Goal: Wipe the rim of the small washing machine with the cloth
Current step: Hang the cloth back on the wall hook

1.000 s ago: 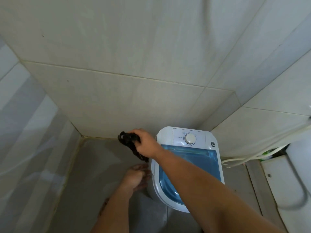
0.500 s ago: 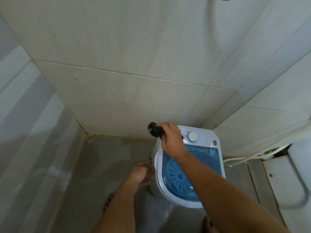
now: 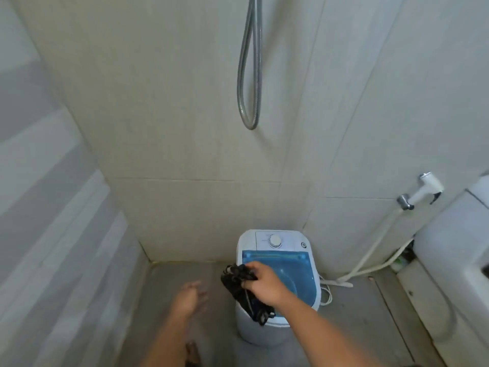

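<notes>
The small washing machine (image 3: 275, 241) is white with a round dial and a translucent blue lid, and it stands on the floor in the wall corner. A dark cloth (image 3: 239, 284) is gripped in my right hand (image 3: 264, 283) and lies against the machine's left rim, hanging down past its front left edge. My left hand (image 3: 189, 298) hovers over the floor to the left of the machine, fingers spread, holding nothing; it looks blurred.
A metal shower hose (image 3: 250, 75) loops down the back wall. A white bidet sprayer (image 3: 423, 190) with its hose (image 3: 370, 256) hangs on the right wall. A white toilet (image 3: 460, 260) fills the right side. Grey floor (image 3: 164, 313) lies left of the machine.
My right hand has drawn the cloth from the back left corner of the machine forward along the left rim. My left hand drifted left, away from the machine. The view has pulled back and up.
</notes>
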The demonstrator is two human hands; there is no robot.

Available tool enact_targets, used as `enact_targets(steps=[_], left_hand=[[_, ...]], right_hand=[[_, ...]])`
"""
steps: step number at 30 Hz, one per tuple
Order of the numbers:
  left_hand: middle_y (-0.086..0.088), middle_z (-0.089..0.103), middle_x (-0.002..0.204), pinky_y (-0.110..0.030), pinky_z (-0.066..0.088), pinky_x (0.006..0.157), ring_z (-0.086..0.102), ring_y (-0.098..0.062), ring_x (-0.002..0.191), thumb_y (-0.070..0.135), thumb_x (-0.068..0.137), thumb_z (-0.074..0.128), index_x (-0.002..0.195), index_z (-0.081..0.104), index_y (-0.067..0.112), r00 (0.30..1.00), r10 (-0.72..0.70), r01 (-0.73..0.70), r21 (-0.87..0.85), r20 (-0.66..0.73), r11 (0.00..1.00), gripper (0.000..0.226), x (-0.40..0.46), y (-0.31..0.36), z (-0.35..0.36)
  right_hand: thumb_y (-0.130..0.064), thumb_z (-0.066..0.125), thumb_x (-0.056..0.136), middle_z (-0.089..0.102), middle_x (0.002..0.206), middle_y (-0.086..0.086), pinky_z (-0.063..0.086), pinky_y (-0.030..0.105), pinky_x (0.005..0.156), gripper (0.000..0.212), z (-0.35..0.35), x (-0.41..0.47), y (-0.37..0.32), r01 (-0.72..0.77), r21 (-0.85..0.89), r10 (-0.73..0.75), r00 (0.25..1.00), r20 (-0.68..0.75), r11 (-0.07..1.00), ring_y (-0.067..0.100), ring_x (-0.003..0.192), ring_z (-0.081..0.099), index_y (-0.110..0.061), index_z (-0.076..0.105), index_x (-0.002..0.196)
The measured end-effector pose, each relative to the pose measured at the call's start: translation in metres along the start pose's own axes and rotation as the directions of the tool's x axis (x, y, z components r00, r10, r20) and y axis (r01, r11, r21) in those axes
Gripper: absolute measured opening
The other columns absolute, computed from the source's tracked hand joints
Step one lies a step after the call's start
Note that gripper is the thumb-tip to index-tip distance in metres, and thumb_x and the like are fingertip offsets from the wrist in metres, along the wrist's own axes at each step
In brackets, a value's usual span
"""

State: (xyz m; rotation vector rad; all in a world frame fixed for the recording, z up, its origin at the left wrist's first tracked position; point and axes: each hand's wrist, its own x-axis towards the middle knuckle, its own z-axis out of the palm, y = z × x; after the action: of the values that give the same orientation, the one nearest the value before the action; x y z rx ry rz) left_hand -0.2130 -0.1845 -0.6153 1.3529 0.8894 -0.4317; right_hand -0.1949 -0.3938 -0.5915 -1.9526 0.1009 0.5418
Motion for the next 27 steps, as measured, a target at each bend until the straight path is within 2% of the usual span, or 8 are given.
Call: enact_targets(steps=[3, 6, 8, 12, 15, 20, 23, 27], left_hand=[[-0.008, 0.067, 0.128, -0.045, 0.047, 0.097, 0.063, -0.027, 0.112, 0.031, 0.103, 0.047, 0.117, 0.064, 0.023, 0.951, 0.072, -0.082, 0.019, 0.299, 0.996, 0.023, -0.070, 0.022, 0.019], [-0.005, 0.075, 0.114, -0.048, 0.048, 0.102, 0.068, -0.024, 0.104, 0.038, 0.097, 0.060, 0.113, 0.070, 0.021, 0.833, 0.208, -0.241, -0.002, 0.512, 0.971, 0.026, -0.131, 0.045, 0.039], [-0.015, 0.073, 0.118, -0.047, 0.054, 0.096, 0.070, -0.026, 0.101, 0.030, 0.092, 0.069, 0.120, 0.068, 0.012, 0.797, 0.320, -0.370, -0.004, 0.512, 0.929, 0.033, -0.167, 0.058, 0.054], [-0.014, 0.074, 0.114, -0.031, 0.062, 0.066, 0.072, -0.022, 0.095, 0.016, 0.091, 0.071, 0.120, 0.064, 0.005, 0.751, 0.489, -0.534, -0.026, 0.443, 0.845, 0.032, -0.223, 0.081, 0.071], [-0.011, 0.075, 0.112, -0.033, 0.062, 0.071, 0.074, -0.022, 0.099, 0.014, 0.090, 0.071, 0.117, 0.066, 0.011, 0.682, 0.570, -0.618, -0.056, 0.458, 0.785, 0.027, -0.256, 0.100, 0.071], [-0.009, 0.074, 0.114, -0.045, 0.061, 0.084, 0.072, -0.025, 0.103, 0.003, 0.094, 0.062, 0.123, 0.061, 0.021, 0.551, 0.675, -0.723, -0.123, 0.490, 0.680, 0.033, -0.300, 0.138, 0.068], [-0.011, 0.072, 0.113, -0.042, 0.061, 0.080, 0.071, -0.024, 0.097, -0.005, 0.095, 0.055, 0.125, 0.057, 0.020, 0.505, 0.706, -0.756, -0.140, 0.496, 0.640, 0.039, -0.319, 0.155, 0.064], [-0.010, 0.070, 0.112, -0.035, 0.060, 0.074, 0.069, -0.019, 0.093, -0.008, 0.090, 0.054, 0.120, 0.059, 0.019, 0.476, 0.742, -0.783, -0.158, 0.472, 0.602, 0.041, -0.340, 0.169, 0.057]], right_hand=[[0.000, 0.070, 0.084, 0.076, 0.108, 0.011, 0.056, 0.040, 0.093, 0.035, -0.031, -0.049, -0.017, -0.025, 0.230, 0.047, 0.995, -0.091, 0.973, 0.032, 0.103, 0.072, -0.014, 0.067, 0.115], [0.002, 0.066, 0.089, 0.077, 0.104, 0.016, 0.059, 0.044, 0.089, 0.028, -0.051, -0.095, -0.045, 0.044, 0.420, -0.006, 0.996, -0.090, 0.906, 0.033, 0.099, 0.074, -0.010, 0.069, 0.114], [0.000, 0.066, 0.091, 0.077, 0.105, 0.018, 0.059, 0.043, 0.089, 0.024, -0.060, -0.118, -0.059, 0.123, 0.428, -0.071, 0.988, -0.134, 0.895, 0.033, 0.100, 0.074, -0.008, 0.070, 0.113], [-0.018, 0.072, 0.092, 0.079, 0.105, 0.009, 0.057, 0.042, 0.094, 0.022, -0.082, -0.163, -0.094, 0.280, 0.386, -0.193, 0.949, -0.250, 0.879, 0.026, 0.103, 0.074, -0.015, 0.073, 0.114], [-0.025, 0.069, 0.095, 0.080, 0.100, 0.001, 0.059, 0.035, 0.090, 0.018, -0.101, -0.194, -0.124, 0.399, 0.312, -0.297, 0.897, -0.328, 0.862, 0.018, 0.098, 0.075, -0.020, 0.075, 0.111], [-0.030, 0.069, 0.095, 0.079, 0.100, 0.009, 0.061, 0.037, 0.084, 0.021, -0.127, -0.227, -0.171, 0.490, 0.323, -0.379, 0.857, -0.348, 0.810, 0.024, 0.095, 0.076, -0.016, 0.078, 0.108], [-0.028, 0.068, 0.095, 0.079, 0.097, 0.010, 0.059, 0.033, 0.076, 0.020, -0.138, -0.237, -0.197, 0.528, 0.321, -0.406, 0.833, -0.375, 0.786, 0.024, 0.090, 0.076, -0.013, 0.078, 0.104], [-0.026, 0.065, 0.098, 0.080, 0.093, 0.007, 0.059, 0.036, 0.080, 0.016, -0.144, -0.242, -0.231, 0.565, 0.261, -0.430, 0.794, -0.430, 0.783, 0.028, 0.092, 0.076, -0.015, 0.076, 0.101]])
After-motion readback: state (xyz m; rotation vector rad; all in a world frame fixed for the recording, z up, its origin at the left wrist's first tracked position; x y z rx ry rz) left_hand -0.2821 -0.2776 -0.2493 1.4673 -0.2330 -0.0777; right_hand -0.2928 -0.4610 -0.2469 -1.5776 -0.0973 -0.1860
